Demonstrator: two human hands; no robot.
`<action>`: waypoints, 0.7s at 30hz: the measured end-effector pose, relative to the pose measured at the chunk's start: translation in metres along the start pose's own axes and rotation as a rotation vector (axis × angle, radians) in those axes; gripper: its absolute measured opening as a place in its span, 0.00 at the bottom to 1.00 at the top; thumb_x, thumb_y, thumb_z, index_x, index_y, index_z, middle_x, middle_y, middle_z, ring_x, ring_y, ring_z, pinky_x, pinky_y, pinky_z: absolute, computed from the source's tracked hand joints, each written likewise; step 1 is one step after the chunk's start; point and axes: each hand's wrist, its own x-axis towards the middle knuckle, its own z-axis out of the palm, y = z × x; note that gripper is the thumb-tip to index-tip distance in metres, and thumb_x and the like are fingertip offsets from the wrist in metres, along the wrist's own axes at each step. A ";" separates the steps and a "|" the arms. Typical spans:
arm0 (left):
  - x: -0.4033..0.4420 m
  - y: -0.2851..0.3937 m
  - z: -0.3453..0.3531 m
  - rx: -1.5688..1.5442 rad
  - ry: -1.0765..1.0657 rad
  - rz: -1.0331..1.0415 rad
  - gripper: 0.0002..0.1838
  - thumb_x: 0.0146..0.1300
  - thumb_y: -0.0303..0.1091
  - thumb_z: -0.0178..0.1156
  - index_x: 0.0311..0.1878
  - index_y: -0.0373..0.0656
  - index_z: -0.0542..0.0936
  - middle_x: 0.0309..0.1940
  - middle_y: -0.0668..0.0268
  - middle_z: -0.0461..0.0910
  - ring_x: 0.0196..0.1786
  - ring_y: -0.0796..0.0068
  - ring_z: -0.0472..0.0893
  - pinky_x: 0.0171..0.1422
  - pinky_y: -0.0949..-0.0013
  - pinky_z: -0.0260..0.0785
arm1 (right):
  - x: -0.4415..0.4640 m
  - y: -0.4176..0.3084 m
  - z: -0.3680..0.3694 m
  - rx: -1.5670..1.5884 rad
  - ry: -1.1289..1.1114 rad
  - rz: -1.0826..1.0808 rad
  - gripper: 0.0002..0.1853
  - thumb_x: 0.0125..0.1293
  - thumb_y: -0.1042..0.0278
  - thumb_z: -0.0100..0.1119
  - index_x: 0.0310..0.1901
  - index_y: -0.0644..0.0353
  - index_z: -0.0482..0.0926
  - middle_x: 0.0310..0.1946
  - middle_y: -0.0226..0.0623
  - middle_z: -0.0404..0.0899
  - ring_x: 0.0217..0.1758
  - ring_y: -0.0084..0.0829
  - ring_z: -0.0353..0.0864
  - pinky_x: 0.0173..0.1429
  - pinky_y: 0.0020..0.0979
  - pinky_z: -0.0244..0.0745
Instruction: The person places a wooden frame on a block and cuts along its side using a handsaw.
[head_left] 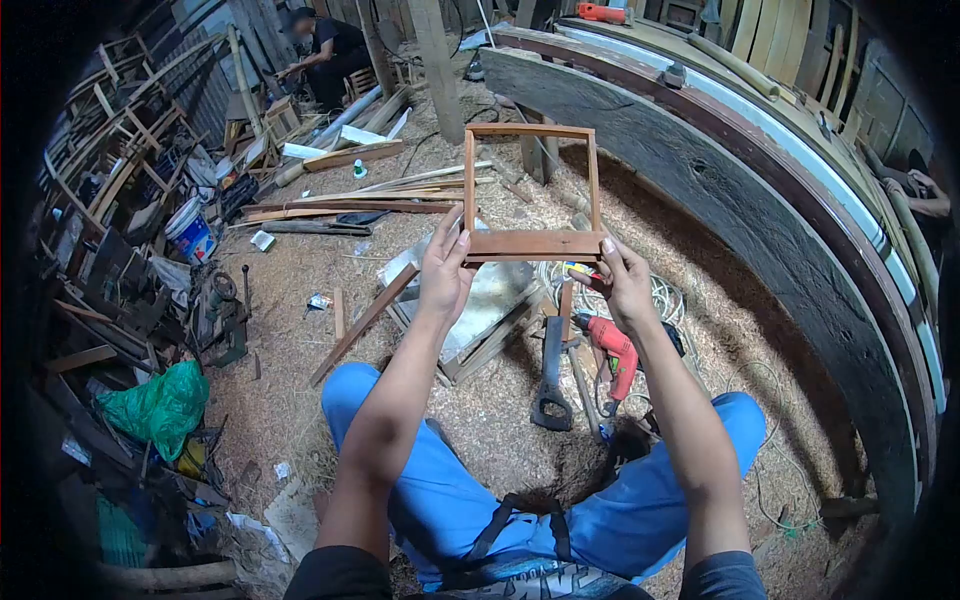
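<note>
A small reddish-brown wooden frame (535, 244) is held up in front of me, with a wide board along its near side and thin strips on the other sides. My left hand (446, 270) grips its near left corner, thumb on the board. At the near right corner, my right hand (626, 283) pinches the frame's end. Below it on the ground lie a hand saw (552, 375) and a red power drill (612, 358), both nearer my right hand. A pale flat panel (470, 310) rests on wooden pieces under the frame.
A long dark plank (700, 165) runs along the workbench on the right. Wooden strips (370, 207) lie on the sawdust ahead. A white bucket (190, 232) and a green plastic bag (160, 405) sit among clutter at left. One person (335, 60) sits far back; another person's hand (930, 195) shows at right.
</note>
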 end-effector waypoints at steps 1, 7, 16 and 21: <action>0.000 0.000 0.000 0.052 0.002 0.031 0.29 0.77 0.28 0.54 0.78 0.47 0.62 0.69 0.59 0.73 0.66 0.67 0.77 0.72 0.55 0.72 | -0.001 0.000 0.001 0.012 -0.002 -0.012 0.25 0.81 0.57 0.51 0.71 0.64 0.70 0.60 0.43 0.78 0.62 0.36 0.81 0.59 0.43 0.88; -0.002 -0.002 0.004 0.147 0.024 0.109 0.27 0.77 0.27 0.54 0.77 0.45 0.64 0.63 0.57 0.77 0.60 0.69 0.81 0.68 0.60 0.77 | -0.002 0.007 -0.004 0.009 -0.007 -0.034 0.24 0.81 0.58 0.50 0.69 0.65 0.72 0.58 0.40 0.79 0.59 0.33 0.83 0.60 0.43 0.88; -0.003 -0.001 0.004 0.161 0.067 0.079 0.26 0.78 0.26 0.51 0.77 0.47 0.65 0.65 0.58 0.75 0.61 0.68 0.81 0.68 0.59 0.78 | -0.003 0.002 -0.002 0.074 -0.037 0.000 0.26 0.82 0.56 0.49 0.70 0.66 0.70 0.48 0.33 0.77 0.50 0.26 0.80 0.60 0.45 0.88; -0.003 -0.001 0.004 0.147 0.043 0.079 0.25 0.79 0.26 0.49 0.77 0.48 0.65 0.68 0.59 0.72 0.63 0.68 0.80 0.68 0.58 0.77 | -0.005 -0.003 0.002 0.147 0.001 0.035 0.28 0.81 0.57 0.51 0.73 0.66 0.66 0.59 0.39 0.78 0.59 0.32 0.81 0.59 0.42 0.88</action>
